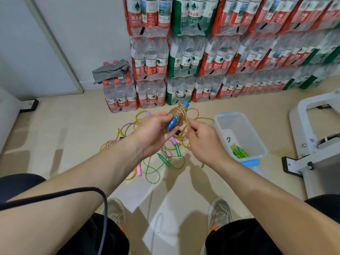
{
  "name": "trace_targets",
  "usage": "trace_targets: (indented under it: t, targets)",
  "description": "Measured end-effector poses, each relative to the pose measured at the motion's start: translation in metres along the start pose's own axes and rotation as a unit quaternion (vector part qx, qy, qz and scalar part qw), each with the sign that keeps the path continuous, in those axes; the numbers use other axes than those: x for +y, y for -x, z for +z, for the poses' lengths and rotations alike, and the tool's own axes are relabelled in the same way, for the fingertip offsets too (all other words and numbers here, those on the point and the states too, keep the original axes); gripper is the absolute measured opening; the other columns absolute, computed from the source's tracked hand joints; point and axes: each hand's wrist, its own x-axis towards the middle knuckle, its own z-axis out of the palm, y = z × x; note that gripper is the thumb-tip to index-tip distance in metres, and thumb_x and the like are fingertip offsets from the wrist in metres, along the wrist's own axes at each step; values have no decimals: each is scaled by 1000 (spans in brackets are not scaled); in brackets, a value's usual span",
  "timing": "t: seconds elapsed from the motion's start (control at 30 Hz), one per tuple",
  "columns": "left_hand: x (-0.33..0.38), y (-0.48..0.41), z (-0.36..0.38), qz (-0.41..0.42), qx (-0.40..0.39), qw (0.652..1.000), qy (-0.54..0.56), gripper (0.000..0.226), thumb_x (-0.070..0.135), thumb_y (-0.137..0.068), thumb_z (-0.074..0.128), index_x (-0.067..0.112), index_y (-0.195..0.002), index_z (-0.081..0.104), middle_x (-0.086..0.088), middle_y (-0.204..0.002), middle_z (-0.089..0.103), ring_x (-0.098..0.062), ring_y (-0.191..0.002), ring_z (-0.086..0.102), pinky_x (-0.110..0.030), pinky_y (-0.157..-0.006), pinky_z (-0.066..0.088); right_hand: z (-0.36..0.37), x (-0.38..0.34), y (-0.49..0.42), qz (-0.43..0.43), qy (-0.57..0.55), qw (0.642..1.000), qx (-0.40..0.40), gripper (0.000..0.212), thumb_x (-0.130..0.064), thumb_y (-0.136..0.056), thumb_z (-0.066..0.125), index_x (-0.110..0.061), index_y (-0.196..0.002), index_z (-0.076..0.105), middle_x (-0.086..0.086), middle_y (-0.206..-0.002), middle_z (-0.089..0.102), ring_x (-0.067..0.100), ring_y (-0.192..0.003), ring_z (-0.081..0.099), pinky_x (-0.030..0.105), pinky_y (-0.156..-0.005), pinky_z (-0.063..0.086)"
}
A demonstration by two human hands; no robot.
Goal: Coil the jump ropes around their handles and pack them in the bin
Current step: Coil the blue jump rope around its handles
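My left hand [153, 132] grips a pair of blue jump-rope handles [173, 121] held above the floor, with a multicoloured braided rope [179, 112] wound around them. My right hand [203, 139] pinches the loose end of that rope just right of the handles. Beneath my hands a tangle of loose ropes [156, 162] lies on the floor, with green handles [164, 161] and pink handles [138, 170]. To the right stands a clear plastic bin [257, 142] with blue clips, holding a coiled green rope [238, 152].
Shrink-wrapped packs of water bottles [202, 57] are stacked along the back wall, a grey cloth [110, 70] on one low pack. A grey metal frame [316, 140] stands at right. My shoes [219, 214] and knees are near the bottom edge; a dark cable [103, 208] crosses my left arm.
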Motion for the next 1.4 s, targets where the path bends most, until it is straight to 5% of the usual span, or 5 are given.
trace_targets:
  t: [0.2, 0.47, 0.73, 1.2, 1.4]
  targets:
    - [-7, -1, 2, 24, 69, 997, -31, 13, 13, -96, 65, 4, -104, 61, -21, -106, 72, -27, -92, 75, -27, -79, 61, 12, 1, 8, 36, -10, 999, 26, 28, -13, -100, 49, -12, -128, 47, 8, -99, 70, 30, -101, 61, 43, -85, 48]
    - [-4, 2, 5, 17, 103, 994, -44, 26, 27, -95, 68, 5, -108, 62, -13, -87, 75, -21, -63, 73, -22, -52, 57, 4, -14, 5, 68, -108, 991, -36, 16, -10, -83, 65, -25, -77, 69, -2, -70, 73, 14, -60, 66, 32, -66, 54]
    - [6, 8, 1, -37, -32, 997, -57, 42, -2, -87, 32, -7, -114, 64, -25, -104, 73, -26, -78, 75, -22, -57, 59, -19, -17, -4, 140, -305, 934, -118, 20, 4, -89, 59, -7, -79, 72, 25, -79, 72, 20, -56, 60, 24, -50, 48]
    - [1, -2, -6, 219, 55, 916, -331, 21, 23, -95, 69, 3, -99, 65, -5, -68, 69, -14, -52, 64, -25, -50, 52, -20, -15, 1, 159, -500, 835, -163, 29, 22, -85, 57, -4, -97, 59, 15, -80, 74, 19, -68, 70, 23, -63, 58]
    - [-1, -14, -18, 285, 90, 848, -437, 21, 36, -90, 72, 17, -82, 72, 3, -72, 72, -14, -69, 67, -42, -77, 58, -16, -23, 2, 145, -453, 865, -159, 8, -13, -96, 64, -9, -98, 58, 17, -79, 72, 19, -60, 68, 22, -57, 56]
